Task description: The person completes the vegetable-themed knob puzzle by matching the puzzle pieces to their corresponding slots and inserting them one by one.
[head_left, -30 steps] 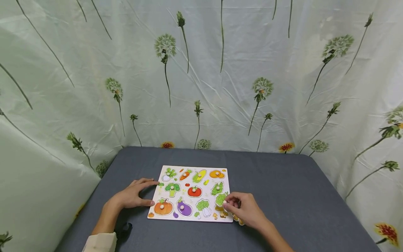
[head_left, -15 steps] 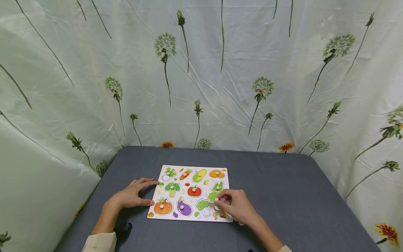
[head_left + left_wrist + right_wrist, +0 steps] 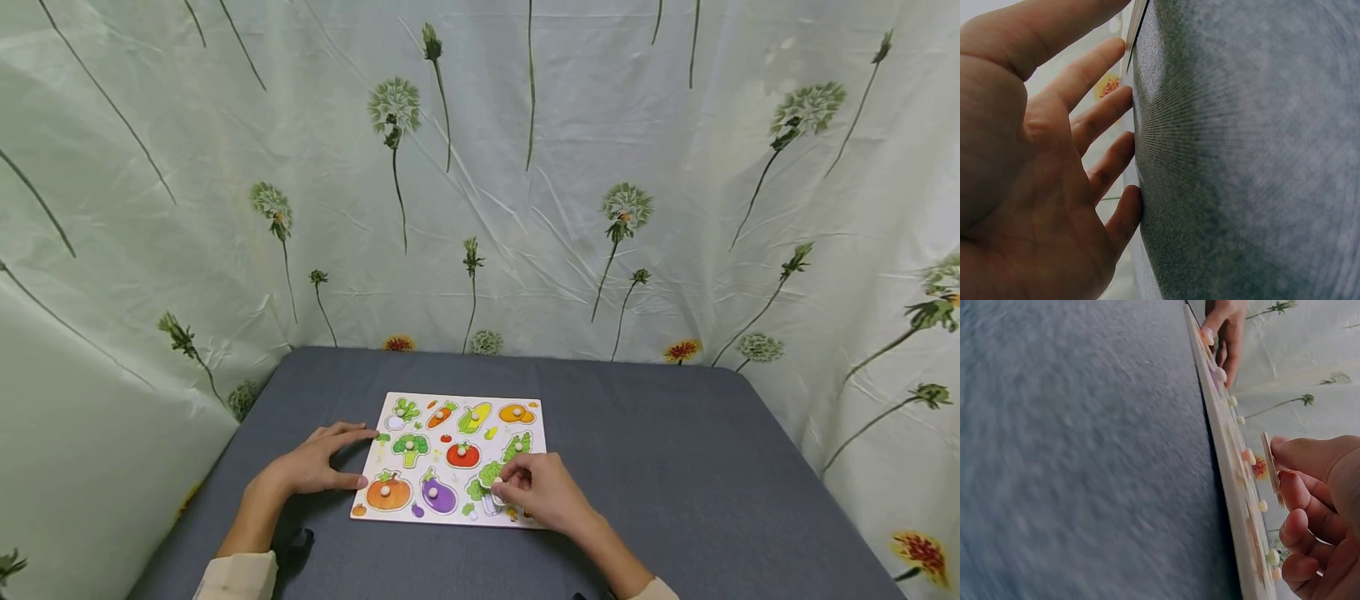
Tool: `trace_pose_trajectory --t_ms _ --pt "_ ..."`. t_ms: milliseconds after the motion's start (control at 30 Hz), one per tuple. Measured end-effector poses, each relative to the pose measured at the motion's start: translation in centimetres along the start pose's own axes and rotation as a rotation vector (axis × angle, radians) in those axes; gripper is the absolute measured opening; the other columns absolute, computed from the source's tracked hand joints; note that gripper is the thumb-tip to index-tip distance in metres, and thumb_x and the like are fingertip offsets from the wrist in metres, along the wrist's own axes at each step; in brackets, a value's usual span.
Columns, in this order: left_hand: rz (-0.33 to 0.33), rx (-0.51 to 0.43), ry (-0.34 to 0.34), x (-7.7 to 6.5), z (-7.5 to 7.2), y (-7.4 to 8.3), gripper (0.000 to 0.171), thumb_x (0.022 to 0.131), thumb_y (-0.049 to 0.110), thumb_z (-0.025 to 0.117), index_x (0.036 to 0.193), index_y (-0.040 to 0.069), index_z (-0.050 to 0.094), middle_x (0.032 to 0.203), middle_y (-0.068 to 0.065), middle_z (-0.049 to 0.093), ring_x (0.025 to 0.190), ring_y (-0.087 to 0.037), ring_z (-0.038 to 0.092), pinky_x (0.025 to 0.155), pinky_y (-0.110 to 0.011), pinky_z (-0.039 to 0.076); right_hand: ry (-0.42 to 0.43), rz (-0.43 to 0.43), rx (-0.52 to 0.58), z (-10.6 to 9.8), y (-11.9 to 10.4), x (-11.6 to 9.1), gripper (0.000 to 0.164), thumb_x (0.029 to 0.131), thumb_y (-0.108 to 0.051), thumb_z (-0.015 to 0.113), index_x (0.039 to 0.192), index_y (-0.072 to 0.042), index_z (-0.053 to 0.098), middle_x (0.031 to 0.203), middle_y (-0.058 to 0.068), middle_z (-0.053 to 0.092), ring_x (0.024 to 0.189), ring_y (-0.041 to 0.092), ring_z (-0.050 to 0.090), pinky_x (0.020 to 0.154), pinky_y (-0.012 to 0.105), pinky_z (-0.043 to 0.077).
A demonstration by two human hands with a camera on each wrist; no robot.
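A white vegetable puzzle board (image 3: pixel 480 460) lies on the table. It carries knobbed pieces, among them a pumpkin (image 3: pixel 401 497), an eggplant (image 3: pixel 448 500), a tomato (image 3: pixel 472 460) and a broccoli (image 3: pixel 418 442). My right hand (image 3: pixel 546 493) pinches the knob of a leafy green bok choy puzzle piece (image 3: pixel 491 473) over the board's lower right. In the right wrist view that piece (image 3: pixel 1270 464) is seen edge-on, raised off the board. My left hand (image 3: pixel 315 463) is spread beside the board, thumb and index fingertip at its left edge. The right hand covers the board's lower right corner.
A dark grey cloth covers the table (image 3: pixel 637 433). Behind it and at both sides hangs a pale curtain (image 3: pixel 480 167) printed with dandelions. A black strap-like thing (image 3: pixel 298 546) is by the left wrist.
My right hand has moved left over the board, carrying the bok choy puzzle piece from the right edge towards the bok choy outline. The left hand has stayed in place.
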State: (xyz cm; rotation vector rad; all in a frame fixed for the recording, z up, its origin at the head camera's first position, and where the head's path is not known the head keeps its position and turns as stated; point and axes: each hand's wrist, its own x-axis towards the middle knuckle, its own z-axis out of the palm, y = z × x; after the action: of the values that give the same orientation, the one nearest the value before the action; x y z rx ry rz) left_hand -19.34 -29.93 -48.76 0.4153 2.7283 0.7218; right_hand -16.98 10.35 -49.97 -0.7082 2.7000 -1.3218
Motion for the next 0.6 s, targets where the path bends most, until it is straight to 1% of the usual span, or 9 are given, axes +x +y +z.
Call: trace_pose_trajectory --t_ms 267,600 --pt "0.0 -0.003 -0.002 -0.1 -0.1 0.2 0.082 0.08 0.052 0.084 0.151 0.024 0.053 0.157 -0.017 0.043 0.139 -0.045 0.037 0.105 -0.075 0.034 -0.021 -0.007 -0.035 1.1 -0.3 0.0 0.013 0.087 -0.023 0.083 0.08 -0.018 0.073 0.063 -0.015 0.056 0.055 -0.006 0.044 0.051 0.016 0.035" --pt "0.005 0.0 0.004 0.0 0.0 0.1 0.082 0.08 0.053 0.084 0.15 0.025 0.054 0.157 -0.017 0.043 0.14 -0.045 0.037 0.106 -0.074 0.034 -0.031 0.009 -0.043 1.7 -0.1 0.1 0.012 0.087 -0.024 0.083 0.08 -0.019 0.074 0.063 -0.015 0.056 0.055 -0.005 0.045 0.051 0.016 0.034"
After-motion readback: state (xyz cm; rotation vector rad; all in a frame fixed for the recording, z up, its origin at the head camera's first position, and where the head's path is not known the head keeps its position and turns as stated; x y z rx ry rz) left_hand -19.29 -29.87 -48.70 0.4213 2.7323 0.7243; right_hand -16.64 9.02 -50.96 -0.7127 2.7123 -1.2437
